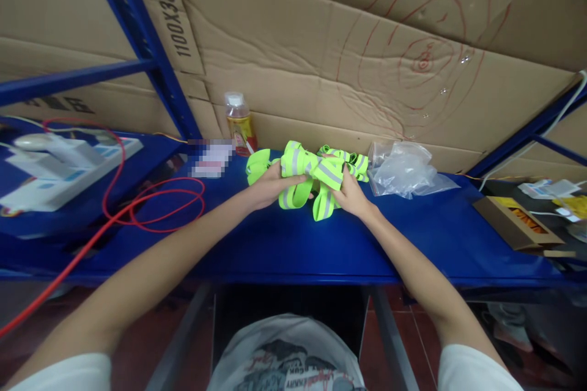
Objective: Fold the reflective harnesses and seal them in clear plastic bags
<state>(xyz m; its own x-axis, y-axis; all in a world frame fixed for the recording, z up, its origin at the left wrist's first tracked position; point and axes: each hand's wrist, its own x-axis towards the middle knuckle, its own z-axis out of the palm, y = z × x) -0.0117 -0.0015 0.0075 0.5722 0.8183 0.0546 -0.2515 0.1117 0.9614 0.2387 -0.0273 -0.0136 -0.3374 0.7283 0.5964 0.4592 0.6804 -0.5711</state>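
Note:
A bundle of neon-yellow straps with grey reflective bands (309,174) lies on the blue shelf top (321,244), near the back. My left hand (268,186) grips the bundle's left side, fingers curled over a strap. My right hand (351,195) is closed on its right side, pinching a strap end that hangs toward me. A crumpled clear plastic bag (403,168) rests just right of the bundle.
A bottle of yellow drink (239,122) stands at the back against the cardboard wall (367,55). A red cable (151,204) loops on the left beside white devices (59,165). An open cardboard box (518,223) sits at the right. Blue rack posts (147,43) frame the shelf.

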